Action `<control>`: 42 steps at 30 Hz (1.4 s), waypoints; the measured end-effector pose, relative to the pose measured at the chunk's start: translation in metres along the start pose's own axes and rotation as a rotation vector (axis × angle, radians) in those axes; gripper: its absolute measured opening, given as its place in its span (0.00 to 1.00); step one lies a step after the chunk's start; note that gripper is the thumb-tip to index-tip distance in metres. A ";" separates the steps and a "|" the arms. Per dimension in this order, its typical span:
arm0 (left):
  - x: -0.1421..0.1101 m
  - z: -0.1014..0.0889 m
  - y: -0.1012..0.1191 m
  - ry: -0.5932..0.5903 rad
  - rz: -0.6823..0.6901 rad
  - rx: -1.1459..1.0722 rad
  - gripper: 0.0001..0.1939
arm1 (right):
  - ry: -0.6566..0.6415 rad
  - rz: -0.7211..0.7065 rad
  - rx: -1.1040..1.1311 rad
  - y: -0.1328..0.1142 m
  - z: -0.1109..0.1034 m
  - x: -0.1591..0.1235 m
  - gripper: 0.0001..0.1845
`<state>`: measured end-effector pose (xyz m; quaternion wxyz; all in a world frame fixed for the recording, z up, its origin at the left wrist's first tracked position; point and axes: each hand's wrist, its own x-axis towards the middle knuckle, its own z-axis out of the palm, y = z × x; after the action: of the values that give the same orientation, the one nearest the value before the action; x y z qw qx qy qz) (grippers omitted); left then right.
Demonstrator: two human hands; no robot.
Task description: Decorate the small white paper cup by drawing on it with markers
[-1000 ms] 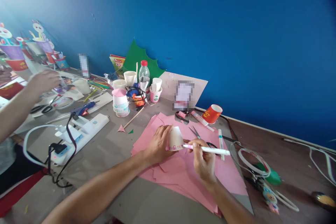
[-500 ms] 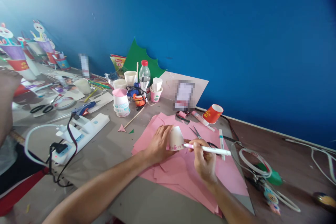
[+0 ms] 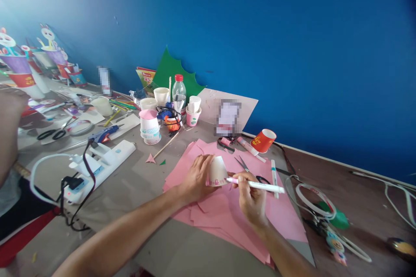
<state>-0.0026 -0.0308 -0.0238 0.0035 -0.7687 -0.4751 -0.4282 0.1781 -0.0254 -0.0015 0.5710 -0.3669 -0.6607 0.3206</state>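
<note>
My left hand (image 3: 196, 178) is closed around the left side of a white paper cup (image 3: 218, 169), which stands rim down over the pink sheets (image 3: 224, 220). Pink marks run along the cup's lower band. Between the fingers of my right hand (image 3: 251, 201) is a white marker (image 3: 260, 185) with a pink tip, its point at the cup's right edge near the band. Behind the right hand lie scissors (image 3: 242, 163), their blades apart. A second marker (image 3: 274, 177) with a teal end rests just right of them.
A red paper cup (image 3: 264, 140) lies tipped near the wall. Stacked decorated cups (image 3: 150, 127), a bottle (image 3: 179, 91) and a pink-tipped stick (image 3: 165, 146) stand or lie to the left. A power strip (image 3: 100, 173) with cords sits farther left, beside another person's arm (image 3: 9, 130).
The marker and my right hand have shifted very slightly left. The pink marks showing on the cup look a little different; my left hand stays on the cup.
</note>
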 end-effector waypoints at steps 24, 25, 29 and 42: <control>0.000 0.002 0.000 0.042 0.035 -0.009 0.38 | -0.026 0.000 0.011 0.001 -0.002 -0.001 0.16; 0.000 0.002 0.000 0.042 0.033 -0.008 0.38 | -0.027 0.001 0.009 0.001 -0.002 -0.001 0.16; -0.001 0.002 0.000 0.025 0.009 -0.017 0.38 | -0.021 0.005 0.007 0.001 -0.001 -0.001 0.16; -0.001 0.001 -0.002 -0.008 0.012 0.006 0.42 | 0.033 0.037 0.010 -0.002 0.000 0.002 0.17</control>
<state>-0.0033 -0.0303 -0.0263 0.0063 -0.7732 -0.4718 -0.4236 0.1779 -0.0243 0.0015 0.5776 -0.3813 -0.6427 0.3284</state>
